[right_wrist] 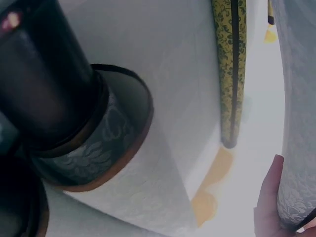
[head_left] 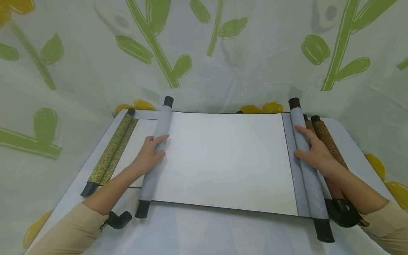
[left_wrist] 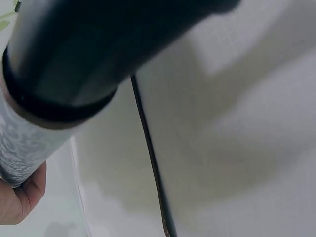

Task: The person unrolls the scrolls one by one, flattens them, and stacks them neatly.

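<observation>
A hanging scroll [head_left: 229, 159] lies partly unrolled, its blank white sheet stretched between two grey-blue brocade rolls with black end knobs. Around the left roll [head_left: 156, 177] my left hand [head_left: 149, 156] is curled, thumb and index finger on the paper side. My right hand [head_left: 313, 150] grips the right roll [head_left: 313, 194] from its outer side, thumb and index finger over the top. In the left wrist view a black knob [left_wrist: 74, 64] fills the near part, with fingers [left_wrist: 34, 187] bent against the brocade. The right wrist view shows a finger [right_wrist: 271, 182] along a grey roll [right_wrist: 301, 123].
A yellow-green patterned scroll [head_left: 111, 148] lies at the left, partly under the grey one. Brown patterned scrolls [head_left: 328, 141] lie at the right, beneath the right forearm. Behind the white table [head_left: 223, 233] hangs a leaf-printed cloth [head_left: 248, 78].
</observation>
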{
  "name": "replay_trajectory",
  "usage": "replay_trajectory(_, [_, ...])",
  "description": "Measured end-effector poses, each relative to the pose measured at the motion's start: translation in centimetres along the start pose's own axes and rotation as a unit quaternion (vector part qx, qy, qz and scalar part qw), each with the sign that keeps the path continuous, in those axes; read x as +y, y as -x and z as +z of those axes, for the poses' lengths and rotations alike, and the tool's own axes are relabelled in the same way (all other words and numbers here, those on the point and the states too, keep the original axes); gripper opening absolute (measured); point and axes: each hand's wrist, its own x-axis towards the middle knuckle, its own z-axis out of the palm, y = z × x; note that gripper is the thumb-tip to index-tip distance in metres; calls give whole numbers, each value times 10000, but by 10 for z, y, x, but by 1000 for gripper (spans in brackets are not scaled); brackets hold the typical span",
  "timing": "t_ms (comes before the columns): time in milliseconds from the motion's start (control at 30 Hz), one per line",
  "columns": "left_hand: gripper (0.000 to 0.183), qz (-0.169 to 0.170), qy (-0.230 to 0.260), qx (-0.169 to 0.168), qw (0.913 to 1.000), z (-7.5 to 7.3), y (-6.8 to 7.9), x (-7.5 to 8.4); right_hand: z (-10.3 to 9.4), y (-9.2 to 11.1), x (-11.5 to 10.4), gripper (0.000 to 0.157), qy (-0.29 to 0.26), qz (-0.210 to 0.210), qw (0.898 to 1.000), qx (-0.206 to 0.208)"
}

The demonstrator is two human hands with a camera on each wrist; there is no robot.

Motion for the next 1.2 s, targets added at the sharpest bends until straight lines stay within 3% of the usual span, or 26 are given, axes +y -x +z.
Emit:
replay_trajectory(200, [53,106,52,51,9999,0,2,-4,-2,5,3,84,-74,22,9999,-85])
replay_trajectory(600, [63,-189,121,159,9996,1,1,-4,-3,6,5,85,-76,-34,9999,-104])
replay_trajectory(933, [51,236,158,194,9994,-3,1,-11,-6,7,11,83,-83,-115,9999,51])
replay_trajectory(1200, [51,239,113,209,9994,-4,1,-13,-8,6,13,83,126,-156,9997,110])
